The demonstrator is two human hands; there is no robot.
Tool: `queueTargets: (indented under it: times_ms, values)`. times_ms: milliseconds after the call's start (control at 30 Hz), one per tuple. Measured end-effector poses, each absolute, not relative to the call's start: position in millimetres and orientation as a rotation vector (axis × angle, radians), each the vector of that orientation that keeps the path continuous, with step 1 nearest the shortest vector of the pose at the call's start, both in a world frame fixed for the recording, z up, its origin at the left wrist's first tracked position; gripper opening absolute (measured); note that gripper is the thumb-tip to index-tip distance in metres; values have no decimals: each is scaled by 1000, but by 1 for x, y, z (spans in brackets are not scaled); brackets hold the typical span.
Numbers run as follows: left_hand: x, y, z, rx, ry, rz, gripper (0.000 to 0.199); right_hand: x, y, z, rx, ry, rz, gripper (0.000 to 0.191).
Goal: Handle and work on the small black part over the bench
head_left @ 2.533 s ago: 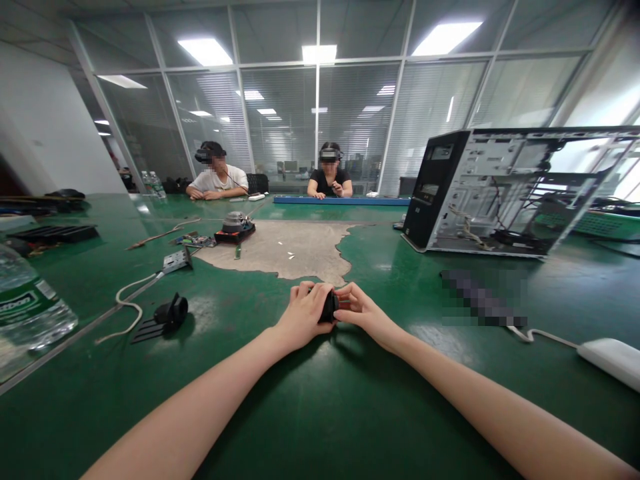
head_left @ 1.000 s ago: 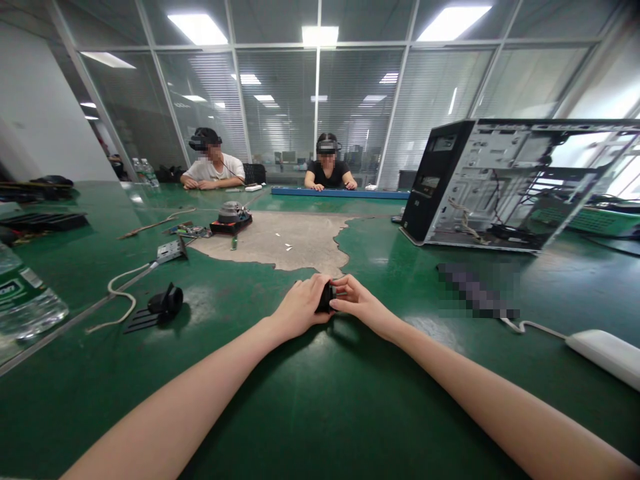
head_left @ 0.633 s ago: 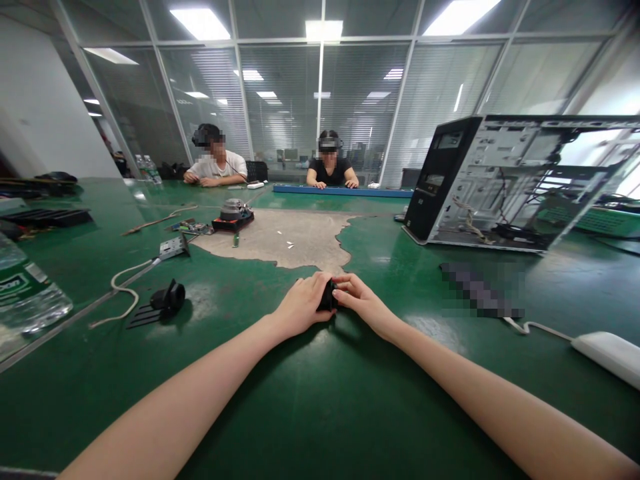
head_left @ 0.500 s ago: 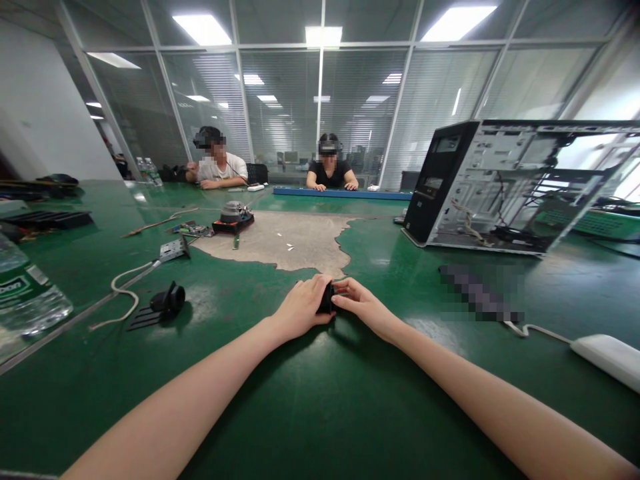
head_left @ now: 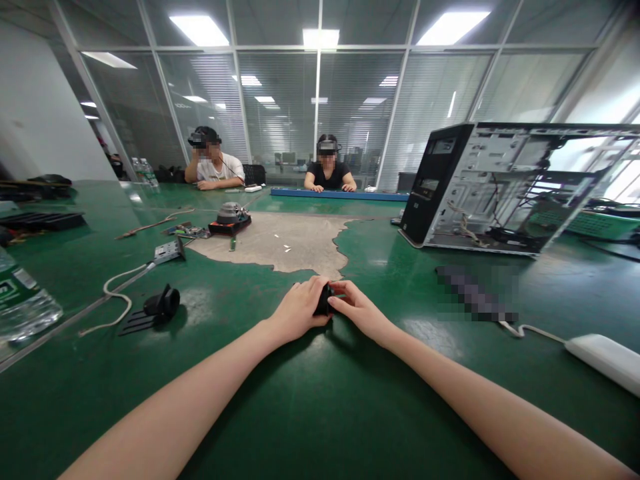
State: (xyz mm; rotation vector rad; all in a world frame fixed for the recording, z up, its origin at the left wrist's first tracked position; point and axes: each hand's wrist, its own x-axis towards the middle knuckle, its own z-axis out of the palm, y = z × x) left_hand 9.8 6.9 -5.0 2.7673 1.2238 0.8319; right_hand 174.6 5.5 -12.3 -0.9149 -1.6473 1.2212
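Observation:
A small black part [head_left: 323,300], its kind hidden by my fingers, is held just above or on the green table in front of me. My left hand [head_left: 301,305] wraps round it from the left, thumb below and fingers over the top. From the right, my right hand [head_left: 357,308] has thumb and fingertips closed at the part's right side. To the left on the table lies a black plastic piece [head_left: 165,304] with a round collar and several thin prongs. Beyond my hands is a bare beige patch [head_left: 305,250] in the green surface.
An open computer case [head_left: 435,190] stands at the right, with a blurred dark object [head_left: 473,293] and white power strip [head_left: 605,360] nearer. A water bottle [head_left: 30,300], a metal bracket [head_left: 169,251] and a cable are left. Two people [head_left: 220,170] sit across the table.
The view has shifted slightly, so the table items sit a little further left. Both hands keep their hold on the black part. The person at far left has raised a hand to the headset.

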Motion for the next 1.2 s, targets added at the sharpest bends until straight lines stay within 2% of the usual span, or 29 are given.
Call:
queueTargets:
  times_ms: [233, 367, 533, 667, 800, 933, 1200]
  values:
    - [9, 7, -4, 2763, 1221, 816, 56, 179, -1, -4, -772, -1641, 1375, 31]
    - [10, 7, -4, 2741, 1203, 844, 55, 177, 0, -5, -859, -1590, 1319, 23]
    - [10, 5, -3, 2736, 1197, 848, 54, 177, 4, -11, -937, -1642, 1240, 29]
    - [9, 5, -3, 2752, 1208, 839, 54, 179, 2, -8, -857, -1692, 1298, 25]
    - [9, 6, -4, 2759, 1223, 821, 56, 180, 0, -5, -793, -1733, 1276, 31]
    - [9, 6, -3, 2740, 1220, 825, 56, 190, 2, -2, -843, -1799, 1182, 31]
    - [9, 6, -5, 2734, 1214, 839, 54, 190, 10, 0, -979, -1700, 1231, 33]
